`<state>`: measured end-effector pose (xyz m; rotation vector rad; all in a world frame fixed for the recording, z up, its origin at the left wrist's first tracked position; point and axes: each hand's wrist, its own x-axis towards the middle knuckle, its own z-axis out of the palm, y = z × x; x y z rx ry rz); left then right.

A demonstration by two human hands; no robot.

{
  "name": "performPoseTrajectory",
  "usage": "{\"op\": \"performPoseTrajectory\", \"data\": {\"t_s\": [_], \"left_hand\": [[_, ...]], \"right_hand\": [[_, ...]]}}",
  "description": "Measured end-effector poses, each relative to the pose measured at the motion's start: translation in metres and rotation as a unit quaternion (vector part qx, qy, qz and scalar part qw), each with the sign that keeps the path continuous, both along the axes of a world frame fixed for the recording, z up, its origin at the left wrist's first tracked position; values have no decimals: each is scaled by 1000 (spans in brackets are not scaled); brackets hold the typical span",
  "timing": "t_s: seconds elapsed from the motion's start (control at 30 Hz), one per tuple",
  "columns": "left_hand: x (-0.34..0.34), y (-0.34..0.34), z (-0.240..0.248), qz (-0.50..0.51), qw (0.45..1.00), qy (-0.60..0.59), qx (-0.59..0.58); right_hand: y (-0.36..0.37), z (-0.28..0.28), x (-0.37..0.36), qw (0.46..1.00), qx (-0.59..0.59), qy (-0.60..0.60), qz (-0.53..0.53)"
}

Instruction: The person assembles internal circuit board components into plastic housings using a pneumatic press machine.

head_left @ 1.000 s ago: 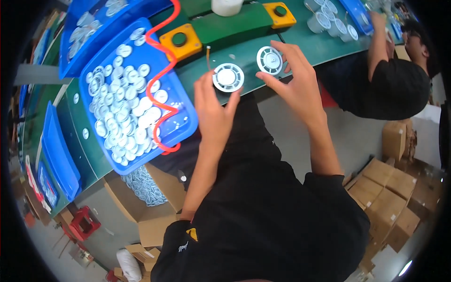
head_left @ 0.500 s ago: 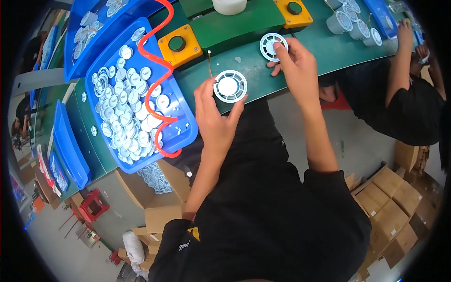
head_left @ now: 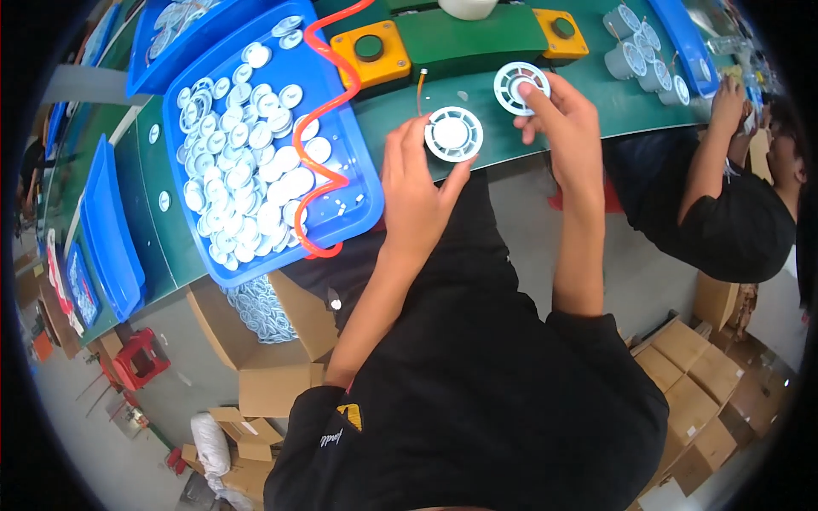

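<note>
My left hand (head_left: 417, 183) grips a round white slotted part (head_left: 454, 134) by its rim, thumb on one side and fingers on the other. A thin orange-brown wire with a small white plug (head_left: 423, 75) rises beside it. My right hand (head_left: 567, 123) pinches a second round white slotted part (head_left: 521, 88), the thumb lying over its face. The two parts are apart, both just above the near edge of the green bench (head_left: 477, 98). The fingers behind each part are partly hidden.
Left of my hands, a blue tray (head_left: 362, 200) holds many white discs, with a red coiled hose (head_left: 328, 175) across it. Ahead stands a green fixture (head_left: 469, 43) between yellow button boxes (head_left: 370, 49). White cups (head_left: 626, 61) and a co-worker (head_left: 741, 213) are at the right.
The whole view has shifted, so the bench and tray appear higher and further right. Both hands keep their grips on the round parts. The co-worker at the right leans further into view.
</note>
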<state>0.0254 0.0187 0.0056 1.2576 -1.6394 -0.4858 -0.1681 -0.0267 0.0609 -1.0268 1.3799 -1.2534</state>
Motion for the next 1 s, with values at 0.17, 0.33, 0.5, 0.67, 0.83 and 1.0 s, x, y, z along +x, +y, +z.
{"op": "performPoseTrajectory", "data": {"t_s": [0.17, 0.33, 0.5, 0.67, 0.83, 1.0], "left_hand": [[5, 2, 0, -13, 1000, 6, -4], [-7, -3, -13, -75, 995, 70, 18], [3, -1, -13, -8, 999, 35, -23], [-1, 2, 2, -8, 1000, 25, -16], [3, 3, 2, -15, 1000, 21, 8], [-1, 1, 5, -1, 1000, 14, -1]], "right_hand": [[14, 77, 60, 984, -91, -8, 152], [-36, 74, 159, 851, -375, 251, 267], [-15, 79, 141, 875, -368, 231, 213], [17, 30, 17, 869, -227, 431, 87], [37, -16, -12, 868, -170, 457, 90], [30, -48, -7, 842, -235, 486, -9]]}}
